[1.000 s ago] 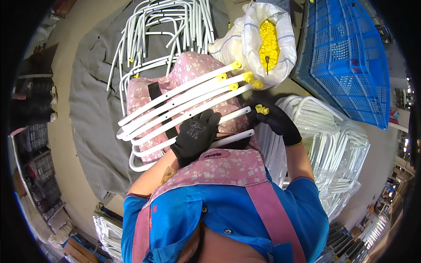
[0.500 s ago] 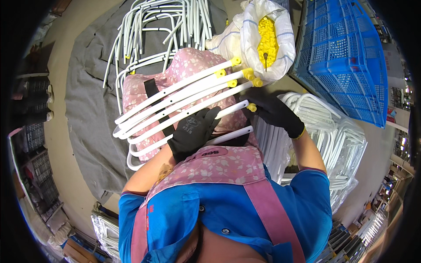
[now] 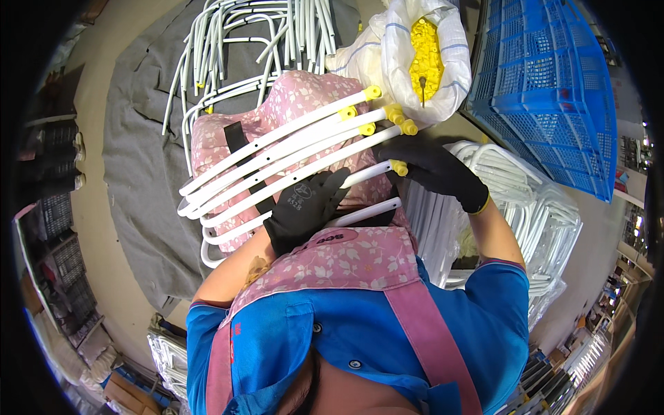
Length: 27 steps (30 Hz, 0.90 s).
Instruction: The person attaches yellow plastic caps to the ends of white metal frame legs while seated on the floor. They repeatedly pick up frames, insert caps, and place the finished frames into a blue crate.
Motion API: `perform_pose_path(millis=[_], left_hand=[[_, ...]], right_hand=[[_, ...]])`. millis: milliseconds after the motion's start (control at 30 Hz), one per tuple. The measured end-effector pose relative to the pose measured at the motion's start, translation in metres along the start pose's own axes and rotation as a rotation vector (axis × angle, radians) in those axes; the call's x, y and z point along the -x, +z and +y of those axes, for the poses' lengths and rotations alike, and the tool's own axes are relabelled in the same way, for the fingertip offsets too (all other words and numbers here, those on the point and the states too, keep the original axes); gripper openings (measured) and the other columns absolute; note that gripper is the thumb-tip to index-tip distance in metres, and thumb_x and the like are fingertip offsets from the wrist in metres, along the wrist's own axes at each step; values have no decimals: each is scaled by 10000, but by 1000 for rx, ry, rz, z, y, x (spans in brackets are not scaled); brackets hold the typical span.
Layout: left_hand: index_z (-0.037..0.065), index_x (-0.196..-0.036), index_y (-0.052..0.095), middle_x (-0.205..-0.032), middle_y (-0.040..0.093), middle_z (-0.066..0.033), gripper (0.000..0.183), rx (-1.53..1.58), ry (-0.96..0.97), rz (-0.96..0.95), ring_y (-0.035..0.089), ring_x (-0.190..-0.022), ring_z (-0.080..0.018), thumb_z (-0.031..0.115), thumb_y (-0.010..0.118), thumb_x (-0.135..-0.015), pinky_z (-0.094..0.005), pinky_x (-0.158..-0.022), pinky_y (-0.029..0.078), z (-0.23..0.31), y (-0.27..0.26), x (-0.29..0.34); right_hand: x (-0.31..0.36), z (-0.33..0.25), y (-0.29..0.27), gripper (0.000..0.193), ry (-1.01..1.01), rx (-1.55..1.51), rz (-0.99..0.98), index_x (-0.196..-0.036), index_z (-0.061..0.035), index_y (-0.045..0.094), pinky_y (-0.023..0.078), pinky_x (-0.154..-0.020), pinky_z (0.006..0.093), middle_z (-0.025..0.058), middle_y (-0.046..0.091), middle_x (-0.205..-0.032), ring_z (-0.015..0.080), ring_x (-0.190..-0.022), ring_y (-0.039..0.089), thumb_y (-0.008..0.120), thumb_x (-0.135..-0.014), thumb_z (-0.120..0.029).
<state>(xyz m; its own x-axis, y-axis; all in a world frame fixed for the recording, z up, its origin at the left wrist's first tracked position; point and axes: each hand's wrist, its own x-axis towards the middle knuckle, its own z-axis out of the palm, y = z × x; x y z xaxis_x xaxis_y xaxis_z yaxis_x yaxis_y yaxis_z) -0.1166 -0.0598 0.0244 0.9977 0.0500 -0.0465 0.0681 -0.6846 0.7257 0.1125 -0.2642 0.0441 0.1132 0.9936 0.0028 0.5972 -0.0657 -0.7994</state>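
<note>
Several bent white metal tube frames (image 3: pixel 277 160) lie across my lap over a pink floral apron (image 3: pixel 311 100). Their right-hand ends carry yellow plastic end caps (image 3: pixel 409 127). My left hand (image 3: pixel 302 211), in a black glove, is closed round one of the nearer tubes. At that tube's end sits a yellow end cap (image 3: pixel 398 167), with my right hand (image 3: pixel 443 169), also black-gloved, closed against it; some right fingertips are hidden behind the tubes. The nearest tube end (image 3: pixel 387 205) shows a small hole and no cap.
A white woven sack (image 3: pixel 453 69) of loose yellow caps (image 3: pixel 425 59) stands ahead, a dark-handled tool upright in it. Blue plastic crates (image 3: pixel 546 97) stand at the right. Plastic-wrapped white frames (image 3: pixel 532 221) are beside me. More bare frames (image 3: pixel 259 41) lie on grey cloth (image 3: pixel 138 159).
The cap in my right hand was just off the tube's end and now sits on it. My right arm has shifted slightly right; my left hand keeps its hold.
</note>
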Motion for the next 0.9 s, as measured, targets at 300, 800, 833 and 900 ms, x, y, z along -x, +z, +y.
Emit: perform_pose_path(millis=[300,800,833,900], left_hand=[[96,-1373,511,-1031,662,-217,438,18,-26,-143,648,-888,-401,242,557,-963,-460,-744,512,2,-16,8],[127,-1359,549,-1028,680,-186,527,19,-1,-91,667,-901,-362,266,674,-866,-430,-780,521,0,-22,16],[121,-1351,555,-1019,680,-189,523,1,11,-92,667,-898,-362,268,677,-864,-430,-778,521,-2,-20,16],[108,-1326,572,-1013,678,-193,508,-7,8,-100,665,-899,-365,277,685,-861,-433,-775,521,-6,-15,16]], right_hand=[[-16,-12,16,550,-214,380,-32,-1284,-99,610,499,-814,433,149,657,-983,332,-914,610,704,-745,-160],[-64,-19,53,370,334,-814,-454,-761,-10,694,441,-558,256,18,653,-659,74,-586,564,595,-966,-300],[-63,-20,54,380,327,-865,-403,-723,-13,688,432,-535,261,9,637,-619,73,-558,552,604,-955,-302],[-62,-21,59,379,373,-818,-387,-739,-11,692,440,-539,258,23,643,-631,84,-557,560,609,-954,-311]])
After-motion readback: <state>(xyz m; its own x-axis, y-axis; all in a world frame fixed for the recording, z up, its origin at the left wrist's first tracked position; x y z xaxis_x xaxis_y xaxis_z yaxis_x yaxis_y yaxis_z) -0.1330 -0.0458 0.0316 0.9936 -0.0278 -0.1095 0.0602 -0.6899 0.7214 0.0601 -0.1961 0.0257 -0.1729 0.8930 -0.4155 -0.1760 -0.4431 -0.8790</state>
